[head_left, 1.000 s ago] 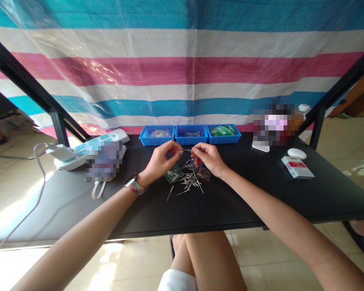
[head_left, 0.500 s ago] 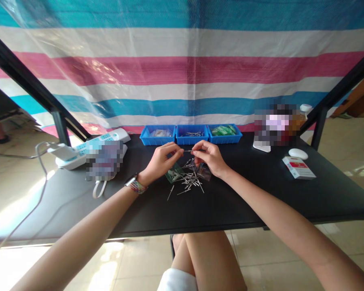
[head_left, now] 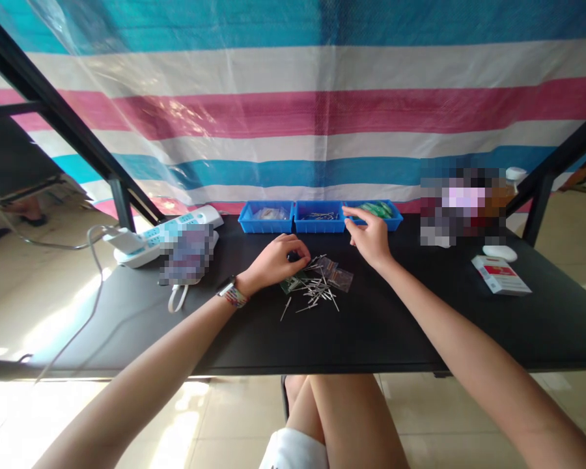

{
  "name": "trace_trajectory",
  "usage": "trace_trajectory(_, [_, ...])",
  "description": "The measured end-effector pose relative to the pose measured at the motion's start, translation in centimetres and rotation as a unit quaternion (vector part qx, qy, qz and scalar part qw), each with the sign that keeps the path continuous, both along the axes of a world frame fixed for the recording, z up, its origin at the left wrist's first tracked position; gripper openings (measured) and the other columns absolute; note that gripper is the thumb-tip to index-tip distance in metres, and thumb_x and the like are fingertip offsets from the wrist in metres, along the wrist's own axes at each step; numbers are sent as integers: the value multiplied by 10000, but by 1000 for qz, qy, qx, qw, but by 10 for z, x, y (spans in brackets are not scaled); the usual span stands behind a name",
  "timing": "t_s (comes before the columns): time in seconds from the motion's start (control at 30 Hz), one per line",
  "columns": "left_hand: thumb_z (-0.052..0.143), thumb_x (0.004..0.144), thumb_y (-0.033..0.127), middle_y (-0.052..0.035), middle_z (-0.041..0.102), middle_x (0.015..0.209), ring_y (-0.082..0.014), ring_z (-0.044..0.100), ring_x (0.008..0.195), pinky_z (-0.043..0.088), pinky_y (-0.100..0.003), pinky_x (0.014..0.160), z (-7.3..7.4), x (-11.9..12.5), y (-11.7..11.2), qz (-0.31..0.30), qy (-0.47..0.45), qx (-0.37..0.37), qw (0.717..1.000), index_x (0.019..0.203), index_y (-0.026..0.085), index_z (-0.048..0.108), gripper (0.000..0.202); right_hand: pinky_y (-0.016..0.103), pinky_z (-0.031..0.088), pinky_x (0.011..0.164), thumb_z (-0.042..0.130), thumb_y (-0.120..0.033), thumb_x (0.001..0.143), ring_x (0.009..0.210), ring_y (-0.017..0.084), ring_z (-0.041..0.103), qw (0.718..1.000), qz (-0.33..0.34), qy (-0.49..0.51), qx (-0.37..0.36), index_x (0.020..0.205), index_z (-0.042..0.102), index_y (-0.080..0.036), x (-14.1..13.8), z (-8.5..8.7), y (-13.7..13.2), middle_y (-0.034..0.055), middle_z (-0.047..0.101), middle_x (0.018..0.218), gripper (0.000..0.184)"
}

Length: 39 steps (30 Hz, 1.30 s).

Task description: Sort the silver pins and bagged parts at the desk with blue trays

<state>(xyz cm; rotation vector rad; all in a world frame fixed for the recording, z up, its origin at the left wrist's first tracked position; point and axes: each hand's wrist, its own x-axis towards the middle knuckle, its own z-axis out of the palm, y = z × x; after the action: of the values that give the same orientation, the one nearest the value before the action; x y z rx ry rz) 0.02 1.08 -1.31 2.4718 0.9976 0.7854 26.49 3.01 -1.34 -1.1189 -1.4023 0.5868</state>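
The thin metal pins (head_left: 317,291) lay in a loose heap at the middle of the desk (head_left: 254,332), partly over small plastic packets (head_left: 340,280) — a spot that probably suited both arms. The left hand (head_left: 279,260) was curled just beside the heap, thumb and forefinger bent toward each other; whether they gripped a pin I could not tell. The right hand (head_left: 371,236) was by the middle bin (head_left: 319,227), thumb and forefinger parted with nothing visible between them.

More pins lay in that bin, between a left bin (head_left: 266,227) of pale pieces and a right bin (head_left: 395,223) of green packets (head_left: 377,208) — a row that seemed meant to keep kinds apart. The red-and-white carton (head_left: 502,276) bore print too small to read, and no brand was legible anywhere.
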Motion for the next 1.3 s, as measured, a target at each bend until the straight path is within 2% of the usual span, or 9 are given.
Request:
trace_trajectory(0.1, [665, 989, 413, -50, 742, 969, -241, 669, 950, 513, -386, 913, -4, 3, 0, 8, 19, 16, 1000, 1042, 228, 779, 223, 258, 489, 547, 645, -284, 883, 729, 184, 686, 997, -21, -58, 37, 987, 805, -169, 5, -4, -4, 96, 781, 992, 222])
trace_trajectory(0.2, [660, 1000, 388, -53, 745, 981, -239, 666, 956, 503, -383, 919, -6, 4, 0, 6, 31, 23, 999, 1042, 227, 789, 210, 258, 467, 605, 652, -201, 866, 697, 155, 651, 987, 63, -146, 21, 894, 798, -172, -1, -8, -10, 57, 760, 901, 151])
trace_trajectory(0.3, [665, 994, 342, -49, 751, 984, -235, 667, 949, 493, -382, 922, -8, 3, 3, -1, 38, 28, 999, 984, 224, 787, 171, 265, 443, 645, 707, -132, 829, 622, 112, 571, 953, 142, -267, -4, 879, 809, -181, -10, -13, -15, 30, 740, 890, 123])
trace_trajectory(0.4, [660, 994, 318, -40, 762, 980, -230, 673, 938, 480, -388, 932, -9, 3, 4, -9, 41, 35, 999, 973, 224, 780, 155, 268, 417, 665, 741, -119, 829, 677, 126, 584, 931, 145, -334, -18, 890, 815, -198, -15, -16, -18, 26, 725, 901, 124])
trace_trajectory(0.57, [652, 983, 300, -31, 778, 956, -225, 680, 924, 479, -386, 933, -8, 5, 3, -16, 40, 35, 998, 946, 223, 776, 150, 263, 398, 677, 758, -115, 840, 737, 139, 606, 926, 140, -349, -25, 837, 781, -197, -13, -17, -18, 25, 683, 884, 86])
trace_trajectory(0.8, [648, 964, 262, -22, 778, 935, -212, 688, 901, 492, -377, 917, -7, 7, 3, -20, 14, 21, 999, 888, 227, 765, 144, 251, 415, 631, 731, -158, 861, 628, 107, 548, 956, 178, -231, -39, 876, 750, -177, -11, -20, -12, 20, 708, 887, 31])
trace_trajectory(0.93, [690, 956, 312, -25, 732, 903, -211, 679, 877, 522, -357, 848, -7, 6, 2, 23, -22, 12, 999, 947, 218, 726, 101, 259, 419, 591, 759, -265, 833, 598, 118, 545, 971, 189, -127, -72, 883, 777, -169, -12, -22, -9, 29, 739, 837, 110])
trace_trajectory(1.07, [721, 951, 341, -25, 690, 962, -193, 674, 866, 547, -327, 814, -3, 5, -1, 41, -69, 23, 997, 1076, 217, 672, 183, 260, 415, 553, 777, -388, 821, 600, 140, 558, 968, 219, -55, -106, 912, 797, -165, -17, -20, -11, 29, 716, 739, 242])
trace_trajectory(1.3, [597, 1053, 344, -52, 690, 967, -188, 662, 867, 528, -313, 820, 3, 4, -7, -2, -45, 59, 997, 1017, 214, 702, 171, 266, 493, 532, 841, -449, 780, 596, 150, 603, 948, 268, 54, -164, 931, 778, -171, -27, -11, -22, 23, 702, 731, 323])
